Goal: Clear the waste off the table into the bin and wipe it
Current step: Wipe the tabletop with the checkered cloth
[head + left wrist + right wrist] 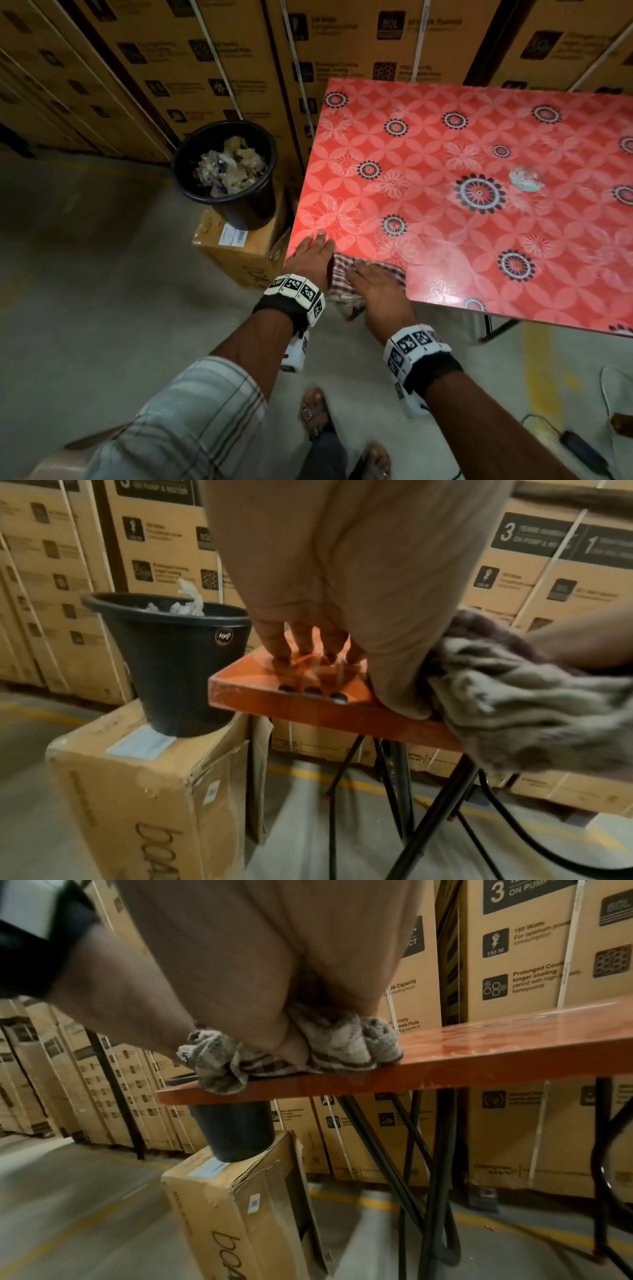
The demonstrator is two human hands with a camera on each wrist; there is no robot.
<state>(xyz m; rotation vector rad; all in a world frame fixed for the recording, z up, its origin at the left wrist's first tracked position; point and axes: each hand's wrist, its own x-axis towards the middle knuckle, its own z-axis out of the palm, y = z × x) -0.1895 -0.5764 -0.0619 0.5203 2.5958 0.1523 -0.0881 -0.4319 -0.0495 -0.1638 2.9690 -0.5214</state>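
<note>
My right hand (373, 287) presses flat on the cloth (346, 291) at the counter's (445, 240) seven o'clock corner, left hand (313, 255) spread beside it; one scrap (525, 179) remains toward two o'clock, the bin (224, 171) already holding waste.

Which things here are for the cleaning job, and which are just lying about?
For the job: checked cloth under the right hand; left hand on the red table; black bin of waste; crumpled scrap.

Lying about: stacked cartons; carton under the bin; cable.
</note>
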